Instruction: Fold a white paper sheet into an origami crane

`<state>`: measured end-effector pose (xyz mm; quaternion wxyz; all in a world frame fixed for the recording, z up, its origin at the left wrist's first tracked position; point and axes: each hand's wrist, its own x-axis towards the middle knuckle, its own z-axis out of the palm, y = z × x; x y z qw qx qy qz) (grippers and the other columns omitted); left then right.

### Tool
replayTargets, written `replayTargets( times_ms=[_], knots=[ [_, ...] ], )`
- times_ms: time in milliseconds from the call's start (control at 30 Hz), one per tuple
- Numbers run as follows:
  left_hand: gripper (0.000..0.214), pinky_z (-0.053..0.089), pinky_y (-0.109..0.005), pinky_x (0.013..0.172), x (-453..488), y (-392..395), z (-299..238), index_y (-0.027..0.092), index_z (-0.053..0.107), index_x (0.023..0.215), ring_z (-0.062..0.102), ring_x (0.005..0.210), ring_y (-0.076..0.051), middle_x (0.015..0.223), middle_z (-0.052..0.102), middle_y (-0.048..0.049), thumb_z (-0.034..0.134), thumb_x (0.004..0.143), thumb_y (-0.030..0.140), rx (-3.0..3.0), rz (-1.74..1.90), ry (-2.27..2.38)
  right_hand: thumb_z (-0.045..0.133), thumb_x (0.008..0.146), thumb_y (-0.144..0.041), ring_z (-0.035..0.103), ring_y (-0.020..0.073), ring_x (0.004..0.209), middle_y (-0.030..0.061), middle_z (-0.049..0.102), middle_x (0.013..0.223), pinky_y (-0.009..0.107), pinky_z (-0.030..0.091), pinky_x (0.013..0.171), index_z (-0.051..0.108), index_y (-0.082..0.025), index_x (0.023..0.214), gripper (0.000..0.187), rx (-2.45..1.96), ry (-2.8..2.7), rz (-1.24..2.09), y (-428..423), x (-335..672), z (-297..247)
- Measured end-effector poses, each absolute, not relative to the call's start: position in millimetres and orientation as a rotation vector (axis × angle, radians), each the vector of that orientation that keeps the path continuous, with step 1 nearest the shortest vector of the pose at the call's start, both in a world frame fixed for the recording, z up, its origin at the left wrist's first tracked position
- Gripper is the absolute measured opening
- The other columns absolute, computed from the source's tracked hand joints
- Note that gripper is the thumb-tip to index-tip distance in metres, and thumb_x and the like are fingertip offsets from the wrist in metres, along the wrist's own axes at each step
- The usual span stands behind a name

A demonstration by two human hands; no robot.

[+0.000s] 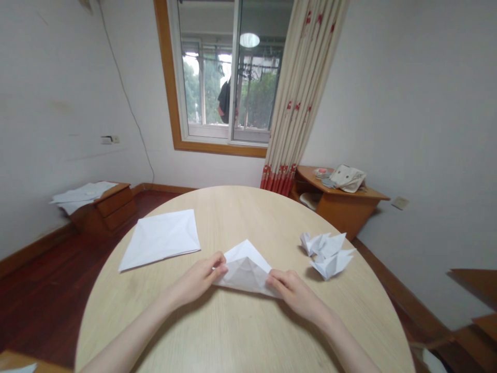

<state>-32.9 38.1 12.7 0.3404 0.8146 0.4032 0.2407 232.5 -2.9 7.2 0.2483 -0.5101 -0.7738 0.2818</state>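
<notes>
A white sheet of paper [245, 272], folded to a triangular shape with its peak pointing away from me, is held over the middle of the round table. My left hand [202, 277] pinches its left corner between thumb and fingers. At the right corner, my right hand [293, 290] grips the paper the same way. Creases show across its front layer. To the left lies a flat stack of white paper [163, 238]. On the right sit several folded paper figures [328, 254] with pointed tips, bunched close together.
The round wooden table [240, 331] spans the area before me. Behind it on the right stands a corner cabinet [341, 204] with a cloth bag [348, 177] on top. A low drawer unit [114, 207] with papers is at the left, and a patterned curtain [298, 98] hangs beside the window.
</notes>
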Motion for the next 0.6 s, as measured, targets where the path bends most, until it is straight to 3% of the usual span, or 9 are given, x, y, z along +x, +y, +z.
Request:
replayTargets(
  times_ms=[167, 333, 467, 600],
  knots=[
    [0.030, 0.040, -0.029, 0.069, -27.5, 37.7, 7.3, 0.021, 0.046, 0.089, 0.058, 0.076, -0.020, 0.081, 0.062, -0.0020, 0.031, 0.094, 0.046, 2.128, 0.725, 1.166, 0.035, 0.095, -0.039, 0.056, 0.0155, 0.066, 0.0008, 0.061, 0.071, 0.025, 0.037, 0.061, 0.053, -0.020, 0.074, 0.034, -1.380, -2.067, 0.598, -4.6, 225.1, 6.3],
    [0.031, 0.044, -0.033, 0.079, -23.4, 36.8, 2.4, 0.023, 0.045, 0.115, 0.064, 0.089, -0.024, 0.100, 0.067, -0.0051, 0.034, 0.094, 0.043, 2.121, 0.773, 1.192, 0.034, 0.096, -0.039, 0.061, 0.0221, 0.087, 0.0066, 0.067, 0.087, 0.032, 0.043, 0.076, 0.056, -0.021, 0.082, 0.032, -1.465, -2.007, 0.360, -2.8, 219.9, -5.4],
    [0.047, 0.046, -0.038, 0.085, -22.7, 37.9, -3.2, 0.023, 0.036, 0.132, 0.064, 0.097, -0.026, 0.116, 0.064, -0.0079, 0.045, 0.090, 0.042, 2.187, 0.841, 1.245, 0.034, 0.096, -0.036, 0.061, 0.0237, 0.091, 0.0080, 0.068, 0.092, 0.036, 0.044, 0.081, 0.057, -0.020, 0.091, 0.029, -1.487, -1.958, 0.220, 1.1, 218.7, -16.7],
    [0.057, 0.045, -0.042, 0.094, -21.5, 40.1, -10.3, 0.020, 0.037, 0.135, 0.058, 0.112, -0.028, 0.128, 0.057, -0.0121, 0.056, 0.085, 0.039, 2.363, 0.952, 1.227, 0.035, 0.096, -0.034, 0.063, 0.0241, 0.091, 0.0092, 0.069, 0.095, 0.038, 0.046, 0.082, 0.059, -0.019, 0.098, 0.029, -1.499, -1.933, 0.075, 4.4, 217.9, -25.0]
  ],
)
